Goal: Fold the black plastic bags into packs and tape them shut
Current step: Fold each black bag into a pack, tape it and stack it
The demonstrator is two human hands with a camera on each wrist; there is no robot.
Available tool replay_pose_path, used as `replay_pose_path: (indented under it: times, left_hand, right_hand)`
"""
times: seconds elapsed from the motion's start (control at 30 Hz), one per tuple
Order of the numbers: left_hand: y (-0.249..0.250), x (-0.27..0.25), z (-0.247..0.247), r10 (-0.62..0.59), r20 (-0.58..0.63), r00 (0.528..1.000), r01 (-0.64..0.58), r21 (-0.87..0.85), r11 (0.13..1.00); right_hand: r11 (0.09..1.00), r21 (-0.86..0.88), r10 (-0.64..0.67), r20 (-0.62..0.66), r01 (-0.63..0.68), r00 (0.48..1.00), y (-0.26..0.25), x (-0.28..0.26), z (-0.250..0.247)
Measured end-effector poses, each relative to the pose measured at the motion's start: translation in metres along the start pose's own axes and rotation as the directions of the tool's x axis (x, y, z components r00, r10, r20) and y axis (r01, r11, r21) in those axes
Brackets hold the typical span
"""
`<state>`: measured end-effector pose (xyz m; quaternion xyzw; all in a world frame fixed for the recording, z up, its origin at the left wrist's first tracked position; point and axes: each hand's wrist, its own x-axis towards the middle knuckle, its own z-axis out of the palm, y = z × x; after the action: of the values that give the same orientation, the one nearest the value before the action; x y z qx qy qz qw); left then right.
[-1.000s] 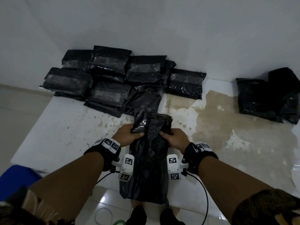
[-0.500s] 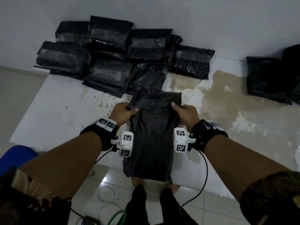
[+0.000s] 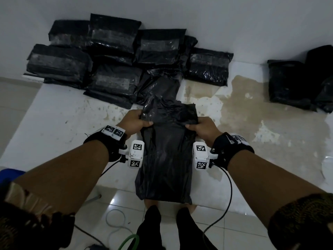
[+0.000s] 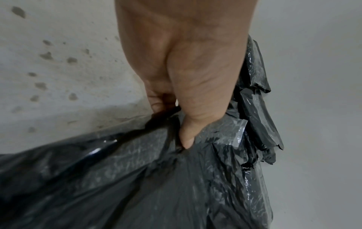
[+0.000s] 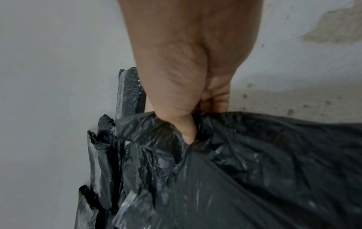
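Fingers of left hand (image 3: 134,120) and right hand (image 3: 204,128) pinching crinkled, glossy black plastic bag (image 3: 166,156).

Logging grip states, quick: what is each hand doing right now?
Left hand: closed, pinching the left edge of the black plastic bag.
Right hand: closed, pinching the same bag's right edge.

The black bag (image 3: 165,159) is thin, crinkly, shiny plastic; the taped packs (image 3: 115,82) shine too, and the white table (image 3: 59,120) looks rough and stained
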<state>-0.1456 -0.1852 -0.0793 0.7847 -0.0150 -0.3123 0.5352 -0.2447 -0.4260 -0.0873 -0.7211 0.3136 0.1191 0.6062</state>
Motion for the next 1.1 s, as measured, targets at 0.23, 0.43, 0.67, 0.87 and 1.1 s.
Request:
replay_pose_path:
  times: [0.23, 0.43, 0.67, 0.87, 1.1]
  left_hand:
    - [0.005, 0.005, -0.002, -0.040, 0.041, 0.998, 0.041, -0.037, 0.998]
    - [0.004, 0.002, -0.009, 0.059, 0.096, 0.994, -0.064, 0.041, 0.997]
    - [0.011, -0.005, -0.014, 0.095, 0.163, 0.982, -0.111, 0.089, 0.990]
    - [0.012, -0.007, -0.028, 0.144, 0.252, 0.957, -0.223, 0.321, 0.921]
    - [0.011, -0.013, -0.031, 0.138, 0.307, 0.942, -0.256, 0.386, 0.886]
  right_hand:
    - [0.979, 0.204, 0.006, -0.010, -0.004, 1.000, -0.006, -0.012, -0.002]
    - [0.973, 0.232, 0.015, -0.018, -0.010, 1.000, -0.003, -0.020, -0.005]
    - [0.989, 0.145, -0.037, 0.029, 0.033, 0.999, 0.001, -0.031, -0.017]
    - [0.998, 0.030, 0.052, 0.019, -0.053, 0.998, -0.010, -0.043, -0.025]
    - [0.994, -0.036, 0.099, -0.176, -0.107, 0.979, -0.024, -0.048, -0.003]
